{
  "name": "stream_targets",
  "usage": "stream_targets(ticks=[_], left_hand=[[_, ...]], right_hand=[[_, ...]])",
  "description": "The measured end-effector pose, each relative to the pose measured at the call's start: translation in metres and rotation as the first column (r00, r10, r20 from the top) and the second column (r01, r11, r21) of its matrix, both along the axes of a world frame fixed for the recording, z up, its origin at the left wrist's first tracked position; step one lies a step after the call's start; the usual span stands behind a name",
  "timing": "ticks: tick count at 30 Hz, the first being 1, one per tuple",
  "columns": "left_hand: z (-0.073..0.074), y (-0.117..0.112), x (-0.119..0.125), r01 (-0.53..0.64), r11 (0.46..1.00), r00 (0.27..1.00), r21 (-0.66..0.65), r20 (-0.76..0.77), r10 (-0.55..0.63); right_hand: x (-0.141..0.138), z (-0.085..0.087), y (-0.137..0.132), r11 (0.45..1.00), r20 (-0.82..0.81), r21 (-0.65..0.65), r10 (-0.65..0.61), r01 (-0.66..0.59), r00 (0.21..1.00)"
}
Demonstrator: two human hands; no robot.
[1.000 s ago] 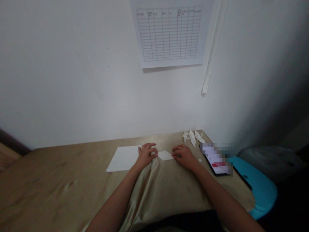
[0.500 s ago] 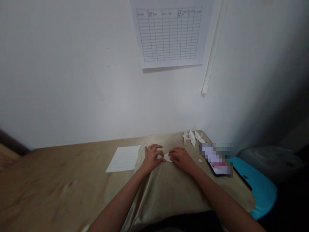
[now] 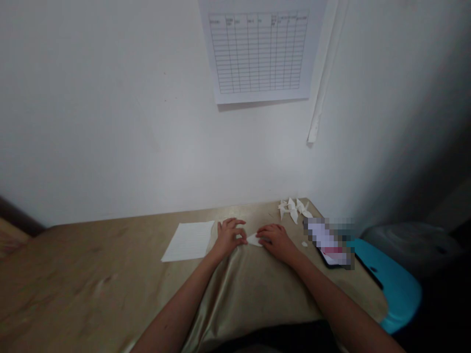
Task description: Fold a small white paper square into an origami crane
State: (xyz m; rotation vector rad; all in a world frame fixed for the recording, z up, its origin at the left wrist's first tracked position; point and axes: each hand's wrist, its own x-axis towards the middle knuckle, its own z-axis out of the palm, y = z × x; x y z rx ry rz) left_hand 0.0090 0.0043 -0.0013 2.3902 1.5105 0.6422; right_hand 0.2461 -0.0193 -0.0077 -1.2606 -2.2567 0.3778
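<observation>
A small piece of folded white paper lies on the cloth-covered table, its pointed end toward the left. My right hand has its fingers closed on the right part of this paper and hides that end. Just left of the point is my left hand, its thumb and index finger curved close to the tip and the other fingers apart. It appears to hold nothing.
Lined paper sheets lie to the left. Several folded white paper figures stand at the back right corner. A paper scrap and a partly blurred phone lie to the right, beside a turquoise stool or chair. A wall rises behind.
My left hand has shifted a little to the left, off the paper's tip, so more of the pointed end shows. The right hand has stayed nearly still on the paper.
</observation>
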Motion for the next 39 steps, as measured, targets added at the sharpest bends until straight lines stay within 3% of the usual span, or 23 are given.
stream_targets(ticks=[11,15,19,24,29,33,39], left_hand=[[0.012,-0.002,-0.007,0.028,0.997,0.993,0.076,-0.119,-0.018],[0.013,-0.004,-0.012,-0.009,0.991,0.990,0.133,-0.137,0.028],[0.017,-0.009,-0.015,-0.057,0.982,0.990,0.181,-0.116,0.079],[0.019,-0.018,-0.008,0.038,0.982,0.989,0.183,-0.144,-0.012],[0.015,-0.020,-0.001,0.041,0.986,0.987,0.161,-0.159,-0.015],[0.013,-0.017,0.001,0.003,0.988,0.990,0.153,-0.141,0.019],[0.019,-0.015,0.004,-0.116,0.976,0.978,0.184,-0.151,0.145]], right_hand=[[-0.001,0.001,0.001,0.998,-0.001,-0.065,-0.026,0.025,1.000],[-0.002,0.001,0.000,0.998,-0.004,-0.053,-0.046,0.046,0.999],[-0.003,0.003,-0.002,0.994,0.024,-0.034,-0.102,0.103,0.995],[-0.004,0.003,-0.004,0.979,0.050,0.011,-0.204,0.204,0.978],[-0.005,0.001,-0.004,0.955,0.076,0.074,-0.294,0.288,0.953],[-0.005,0.002,-0.005,0.959,0.084,0.090,-0.278,0.270,0.957],[-0.003,0.006,-0.006,0.989,0.053,0.045,-0.146,0.144,0.988]])
